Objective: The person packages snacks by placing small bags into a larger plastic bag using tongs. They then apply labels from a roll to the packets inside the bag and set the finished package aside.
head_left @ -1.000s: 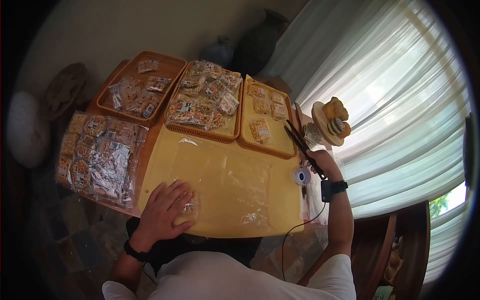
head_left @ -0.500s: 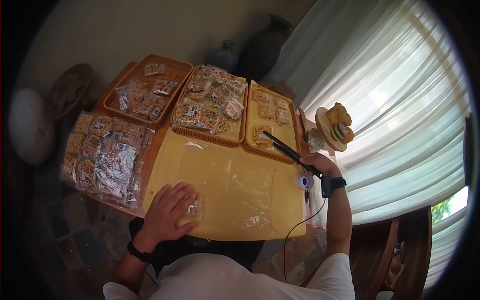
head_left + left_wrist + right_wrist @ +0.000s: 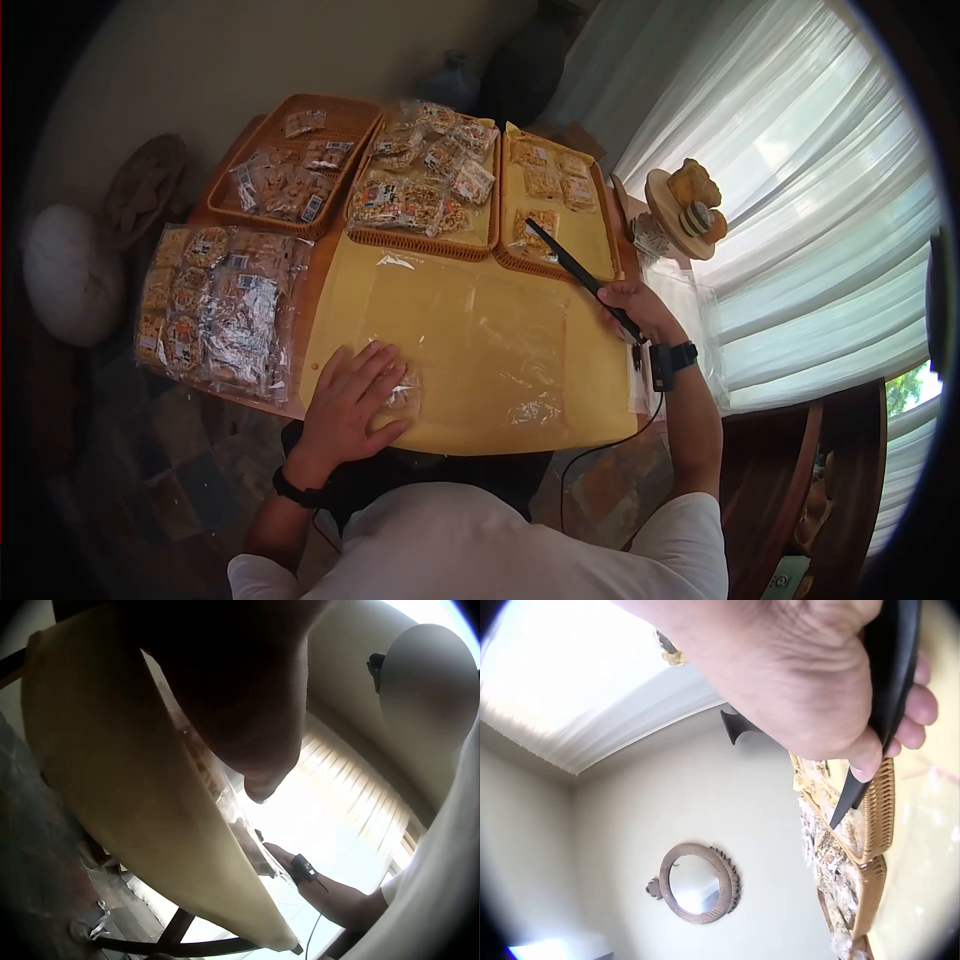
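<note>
My right hand (image 3: 643, 308) grips long black tongs (image 3: 575, 268), whose tips lie over a wrapped snack (image 3: 535, 228) at the near end of the right wicker basket (image 3: 607, 225). In the right wrist view the fingers of my right hand (image 3: 832, 697) curl round the black tongs (image 3: 892, 675). My left hand (image 3: 352, 402) rests flat, fingers extended, on a small clear packet (image 3: 405, 392) at the near left of the yellow sheet (image 3: 460, 420). A large clear bag (image 3: 500, 330) lies flat on that sheet.
Two more baskets, the middle one (image 3: 425, 244) and the left one (image 3: 262, 222), hold wrapped snacks. A large filled bag (image 3: 225, 310) lies at the table's left. On the right are a round wooden stand (image 3: 672, 215) with pastries and clear plastic (image 3: 690, 300). Dark vases stand behind.
The tongs have swung left and away from the basket's right edge, over the near snack. My left hand stays on the small packet. The head view has shifted slightly.
</note>
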Tool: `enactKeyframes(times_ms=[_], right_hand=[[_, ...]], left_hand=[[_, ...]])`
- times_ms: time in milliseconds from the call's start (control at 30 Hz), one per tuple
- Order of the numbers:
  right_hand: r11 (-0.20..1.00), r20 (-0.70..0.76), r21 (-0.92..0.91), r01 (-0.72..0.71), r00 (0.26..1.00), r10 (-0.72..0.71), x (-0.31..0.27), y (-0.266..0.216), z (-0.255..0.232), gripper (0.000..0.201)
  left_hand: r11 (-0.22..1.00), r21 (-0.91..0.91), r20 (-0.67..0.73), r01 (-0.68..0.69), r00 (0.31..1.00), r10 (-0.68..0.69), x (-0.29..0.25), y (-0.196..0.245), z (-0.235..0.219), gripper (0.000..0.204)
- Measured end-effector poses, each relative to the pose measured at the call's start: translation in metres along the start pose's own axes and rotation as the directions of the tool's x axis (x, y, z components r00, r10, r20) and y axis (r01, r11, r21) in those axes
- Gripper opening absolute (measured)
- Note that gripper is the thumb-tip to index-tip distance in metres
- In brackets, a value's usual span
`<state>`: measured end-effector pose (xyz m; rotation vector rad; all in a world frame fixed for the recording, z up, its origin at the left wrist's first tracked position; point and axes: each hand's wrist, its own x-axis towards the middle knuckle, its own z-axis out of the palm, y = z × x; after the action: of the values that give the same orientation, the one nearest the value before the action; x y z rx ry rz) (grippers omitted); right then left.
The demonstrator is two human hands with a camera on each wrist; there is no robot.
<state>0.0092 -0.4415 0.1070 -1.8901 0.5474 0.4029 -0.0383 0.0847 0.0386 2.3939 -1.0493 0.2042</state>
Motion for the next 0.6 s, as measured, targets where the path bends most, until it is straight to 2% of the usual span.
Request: enactKeyframes(times_ms=[33, 100, 133, 200, 333, 400, 533, 600], right_hand=[[0.998, -0.004, 0.046, -0.049, 0.999, 0.049, -0.009, 0.000, 0.001, 0.023], [0.998, 0.038, 0.061, 0.024, 0.999, -0.026, -0.013, 0.018, -0.005, 0.023], [0.997, 0.033, 0.069, 0.017, 0.999, -0.019, -0.021, 0.023, -0.007, 0.023], [0.990, 0.002, 0.112, 0.086, 0.996, -0.087, -0.043, 0.031, -0.008, 0.025], [0.986, 0.011, 0.138, 0.094, 0.995, -0.097, -0.080, 0.061, -0.017, 0.027], [0.983, 0.001, 0.176, 0.042, 0.999, -0.043, -0.114, 0.073, -0.021, 0.025], [0.994, -0.034, 0.106, -0.037, 0.999, 0.040, -0.177, 0.112, -0.031, 0.023], [0.991, 0.005, 0.120, -0.060, 0.998, 0.060, -0.200, 0.123, -0.029, 0.021]], left_hand=[[1.000, -0.002, 0.025, -0.013, 1.000, 0.013, 0.001, 0.005, -0.003, 0.071], [0.999, 0.040, 0.065, -0.035, 0.997, 0.033, 0.010, 0.021, -0.009, 0.072], [0.998, 0.037, 0.074, -0.042, 0.996, 0.039, 0.017, 0.030, -0.007, 0.072], [0.995, -0.018, 0.102, -0.101, 0.990, 0.102, 0.028, 0.049, -0.002, 0.076], [0.984, 0.047, 0.224, -0.175, 0.961, 0.160, 0.038, 0.057, 0.026, 0.077], [0.976, 0.073, 0.296, -0.204, 0.939, 0.174, 0.035, 0.056, 0.030, 0.080], [0.987, 0.001, 0.228, -0.163, 0.961, 0.158, 0.037, 0.049, 0.015, 0.079], [1.000, -0.016, 0.100, -0.004, 0.995, 0.006, 0.033, 0.035, 0.009, 0.080]])
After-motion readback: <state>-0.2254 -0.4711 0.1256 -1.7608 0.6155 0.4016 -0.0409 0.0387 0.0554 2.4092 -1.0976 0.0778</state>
